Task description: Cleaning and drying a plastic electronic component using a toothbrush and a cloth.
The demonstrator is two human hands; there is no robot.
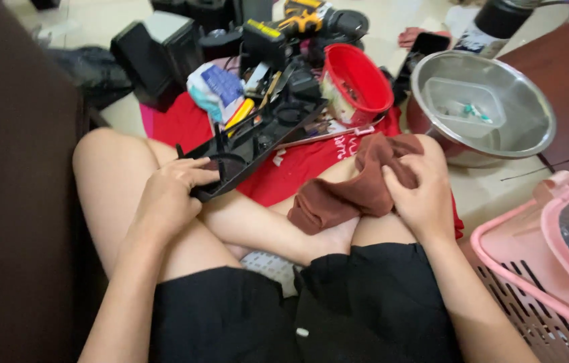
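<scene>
A: Quick pass. What's hard to see around the hands?

B: On my feed the left hand (167,195) is curled over the near end of a black plastic tray (257,131), fingers closed on its edge; the fingertips go under it, hidden. The right hand (422,195) is bunched shut on a brown cloth (358,188), thumb on top, the other fingers buried in the folds.

A: Where do those sit?

B: Tray rests tilted on the left knee, far end lost in a pile of tools. Cloth drapes over the crossed legs, by the right knee.

A: Around them?

B: Red basket (358,84) behind the tray, steel bowl (483,104) right of it, contents too small to tell. Pink crate (540,255) cut off at the right edge.
</scene>
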